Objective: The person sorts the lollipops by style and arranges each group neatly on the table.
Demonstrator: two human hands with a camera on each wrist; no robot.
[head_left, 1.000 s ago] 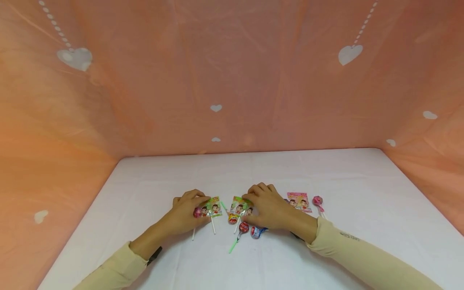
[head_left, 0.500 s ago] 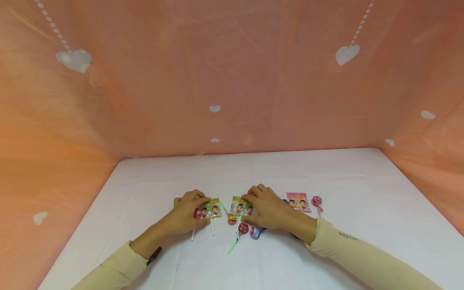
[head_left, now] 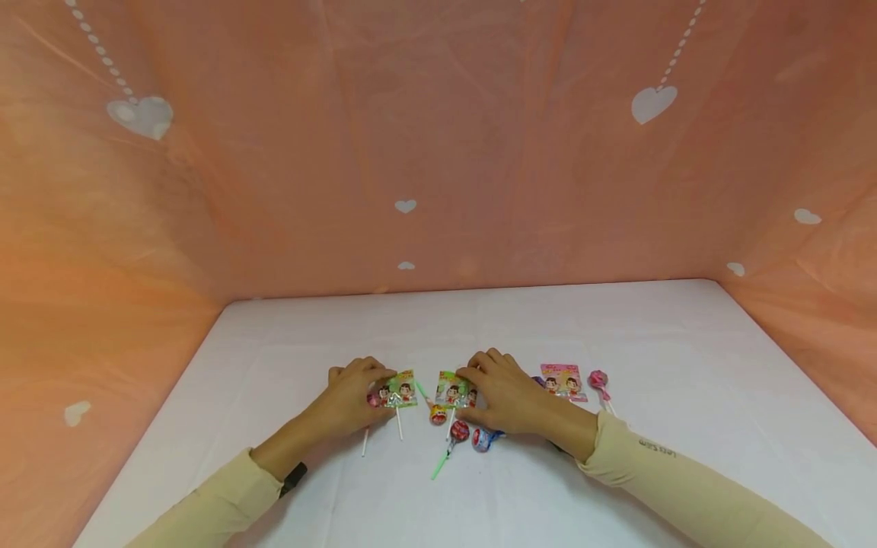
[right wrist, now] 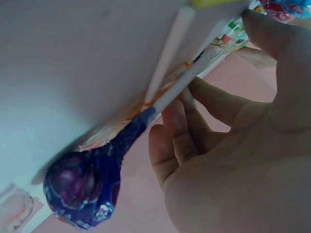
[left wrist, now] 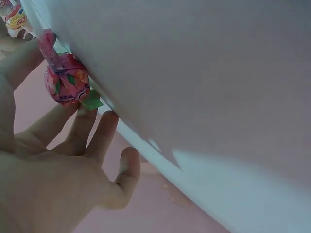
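Note:
My left hand (head_left: 346, 403) pinches a flat lollipop in a green packet (head_left: 397, 390) by its left side, the white stick pointing toward me. A round pink lollipop (left wrist: 68, 80) lies close by its fingers, partly hidden in the head view. On the other side, my right hand (head_left: 507, 396) has thumb and forefinger at the edges of a second green-packet lollipop (head_left: 452, 390). In the right wrist view a purple-wrapped lollipop (right wrist: 82, 189) sits beside that hand's fingers. Between the hands lies a yellow-wrapped lollipop (head_left: 438, 414).
Nearer me are a red lollipop (head_left: 460, 431) with a green stick and a blue one (head_left: 482, 440). Right of the right hand lie a pink-packet lollipop (head_left: 563, 380) and a pink round one (head_left: 598, 378). White cloth (head_left: 329, 320) covers the table; an orange curtain (head_left: 479, 152) surrounds it.
The left hand's green-packet lollipop has shifted slightly up and tilted, covering more of the round pink one. The right hand and its lollipop stay nearly still.

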